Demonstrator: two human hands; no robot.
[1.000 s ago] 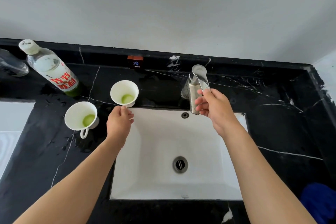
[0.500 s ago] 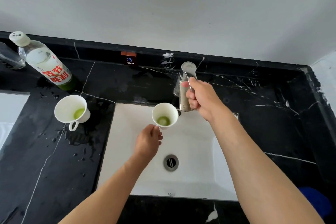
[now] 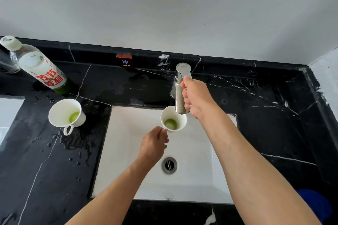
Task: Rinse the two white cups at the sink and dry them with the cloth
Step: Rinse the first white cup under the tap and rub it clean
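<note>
My left hand [image 3: 153,145] grips the handle of a white cup [image 3: 173,120] and holds it over the white sink [image 3: 128,151], right under the spout of the steel tap [image 3: 180,93]. Green liquid lies in the cup's bottom. My right hand [image 3: 196,97] is closed on the tap's lever handle. A second white cup [image 3: 64,113] with green residue stands upright on the black counter left of the sink, its handle towards me. A blue cloth [image 3: 314,204] shows at the lower right edge. I cannot make out any running water.
A tilted clear bottle [image 3: 36,65] with a red-lettered label and white cap stands at the back left. The black marble counter [image 3: 265,124] is wet with puddles left of the sink. The drain [image 3: 169,164] sits mid-basin. A "COLD" label [image 3: 125,61] is on the backsplash.
My left hand lifted one cup off the counter and carried it right, over the sink and under the spout. My right hand stayed on the tap handle.
</note>
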